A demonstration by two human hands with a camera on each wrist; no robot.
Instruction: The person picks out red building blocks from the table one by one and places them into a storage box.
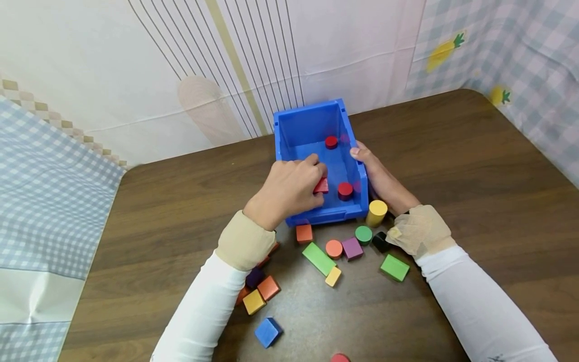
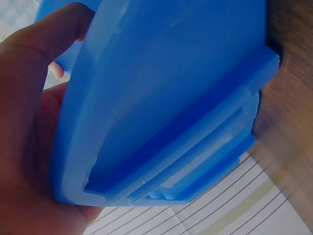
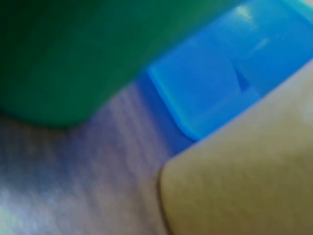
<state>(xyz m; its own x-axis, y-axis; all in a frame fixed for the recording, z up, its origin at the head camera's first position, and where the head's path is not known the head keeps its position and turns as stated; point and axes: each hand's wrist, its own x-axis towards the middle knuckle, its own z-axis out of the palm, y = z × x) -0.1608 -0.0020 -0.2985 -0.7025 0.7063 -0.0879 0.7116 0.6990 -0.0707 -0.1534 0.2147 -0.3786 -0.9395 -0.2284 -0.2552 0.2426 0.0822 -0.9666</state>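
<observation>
My left hand (image 1: pixel 294 186) reaches over the front of a blue plastic bin (image 1: pixel 325 216) and pinches a red block (image 1: pixel 321 186), which is partly hidden by the fingers. In the left wrist view the left hand (image 2: pixel 24 117) appears beside the bin's wall (image 2: pixel 161 83). With the thumb over the rim, my right hand (image 1: pixel 377 171) grips the bin's right wall; its other fingers are hidden outside. Two red cylinders lie in the bin, one at the back (image 1: pixel 331 142) and another near the front (image 1: pixel 345 191).
A yellow cylinder (image 1: pixel 376 213) stands by the right wrist, near a green cylinder (image 1: pixel 363 235). Before the bin lie orange, purple (image 1: pixel 352 249), green (image 1: pixel 318 259) and black blocks. Several more surround the left forearm, including a blue cube (image 1: pixel 268 332). A curtain (image 1: pixel 362 45) hangs behind the table.
</observation>
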